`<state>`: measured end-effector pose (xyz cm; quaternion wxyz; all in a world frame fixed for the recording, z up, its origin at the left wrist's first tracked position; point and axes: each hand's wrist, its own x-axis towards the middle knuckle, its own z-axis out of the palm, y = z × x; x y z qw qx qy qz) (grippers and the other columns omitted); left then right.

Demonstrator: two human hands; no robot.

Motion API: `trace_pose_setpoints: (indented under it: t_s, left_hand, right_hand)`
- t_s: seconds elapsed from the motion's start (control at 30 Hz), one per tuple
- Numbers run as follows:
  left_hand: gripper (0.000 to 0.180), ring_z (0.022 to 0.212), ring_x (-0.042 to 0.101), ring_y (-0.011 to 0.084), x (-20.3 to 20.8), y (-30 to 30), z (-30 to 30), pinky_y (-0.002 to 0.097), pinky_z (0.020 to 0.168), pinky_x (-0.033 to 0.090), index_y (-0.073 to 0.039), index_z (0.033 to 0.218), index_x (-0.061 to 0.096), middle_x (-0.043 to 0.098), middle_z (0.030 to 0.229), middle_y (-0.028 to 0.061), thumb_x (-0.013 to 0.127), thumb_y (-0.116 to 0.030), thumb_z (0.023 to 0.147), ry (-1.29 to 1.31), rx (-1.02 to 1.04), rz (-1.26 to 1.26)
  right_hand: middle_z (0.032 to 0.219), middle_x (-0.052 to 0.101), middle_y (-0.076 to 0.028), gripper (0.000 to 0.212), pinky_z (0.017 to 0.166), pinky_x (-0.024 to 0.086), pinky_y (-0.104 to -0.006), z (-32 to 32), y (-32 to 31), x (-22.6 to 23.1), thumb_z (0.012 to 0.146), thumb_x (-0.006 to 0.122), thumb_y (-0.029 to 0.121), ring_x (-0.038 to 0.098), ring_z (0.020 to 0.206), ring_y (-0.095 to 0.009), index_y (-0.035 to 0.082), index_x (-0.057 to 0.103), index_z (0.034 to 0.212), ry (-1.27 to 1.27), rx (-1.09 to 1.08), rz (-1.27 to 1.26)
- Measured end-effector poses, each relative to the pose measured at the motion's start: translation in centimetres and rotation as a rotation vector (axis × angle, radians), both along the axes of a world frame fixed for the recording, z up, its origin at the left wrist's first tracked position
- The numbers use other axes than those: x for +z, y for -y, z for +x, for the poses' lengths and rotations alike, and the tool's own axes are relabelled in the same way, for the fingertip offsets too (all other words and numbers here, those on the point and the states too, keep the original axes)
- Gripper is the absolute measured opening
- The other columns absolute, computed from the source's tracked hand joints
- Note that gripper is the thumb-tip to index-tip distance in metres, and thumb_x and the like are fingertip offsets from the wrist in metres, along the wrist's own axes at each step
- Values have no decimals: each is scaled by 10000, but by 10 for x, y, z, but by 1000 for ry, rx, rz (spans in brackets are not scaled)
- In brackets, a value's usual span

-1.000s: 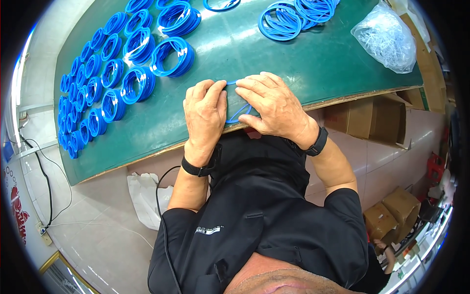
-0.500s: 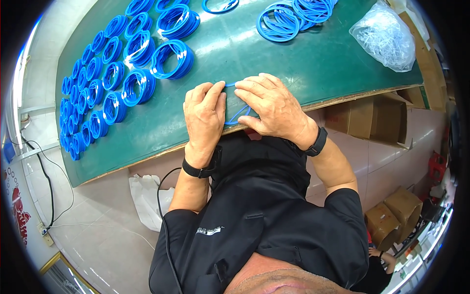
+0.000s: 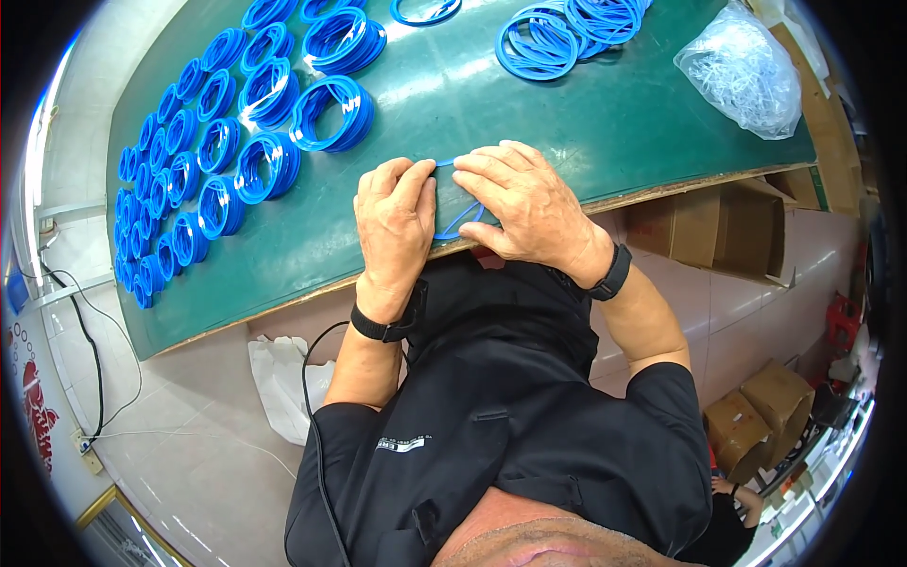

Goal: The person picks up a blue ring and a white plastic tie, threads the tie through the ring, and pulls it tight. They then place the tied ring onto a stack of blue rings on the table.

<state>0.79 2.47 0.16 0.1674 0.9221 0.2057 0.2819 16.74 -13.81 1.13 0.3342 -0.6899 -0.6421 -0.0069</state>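
At the table's near edge, between my hands, lies a thin blue ring [image 3: 450, 234]. Part of it is covered by my fingers, and a blue strand crosses inside its outline. My left hand [image 3: 397, 213] is closed at the ring's left side, thumb and fingertips pressed together on it. From the right, my right hand [image 3: 520, 203] grips the ring with its fingers near the far part and the thumb at the near part. Both hands rest low over the green table [image 3: 453, 104].
Many coiled bundles of blue rings [image 3: 268, 168] stand in rows on the table's left. A loose pile of blue rings [image 3: 537, 44] and a clear plastic bag [image 3: 742, 71] are farther back. Cardboard boxes [image 3: 718, 227] sit beyond the right edge. A black cable [image 3: 316, 416] hangs along my left side.
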Motion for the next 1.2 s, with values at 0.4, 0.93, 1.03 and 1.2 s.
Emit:
trace_pose_setpoints:
  t_s: [0.4, 0.93, 1.03, 1.2]
  left_hand:
    - [250, 1098, 694, 301, 1, 1, -1, 450, 930, 541, -131, 1196, 837, 742, 1173, 47, 832, -74, 953, 5, 5, 6]
    - [253, 1096, 692, 305, -1, 2, -1, 451, 927, 541, -137, 1195, 836, 744, 1183, 49, 832, -70, 951, 12, 6, 12]
    - [256, 1097, 691, 304, 0, 0, 0, 452, 923, 539, -140, 1198, 835, 743, 1184, 48, 831, -73, 952, 7, 11, 16]
    - [259, 1050, 693, 325, 4, 3, 2, 448, 919, 557, -95, 1186, 839, 753, 1144, 93, 822, -19, 939, 25, -4, 22]
  right_hand:
    - [1458, 721, -121, 652, 1256, 464, -525, -1, 2, 0, 819, 964, 337, 648, 1403, -329, 32, 752, 1355, -7, 3, -12]
    - [1465, 719, -120, 649, 1257, 462, -527, -1, 2, 0, 826, 960, 335, 646, 1408, -331, 35, 746, 1360, -4, 8, -19]
    - [1468, 718, -120, 645, 1258, 462, -528, 0, 1, -1, 832, 955, 340, 646, 1410, -332, 35, 745, 1360, -7, 9, -22]
    - [1474, 716, -117, 637, 1260, 458, -532, 1, 2, 0, 845, 943, 355, 646, 1412, -334, 38, 745, 1360, 14, 11, -30]
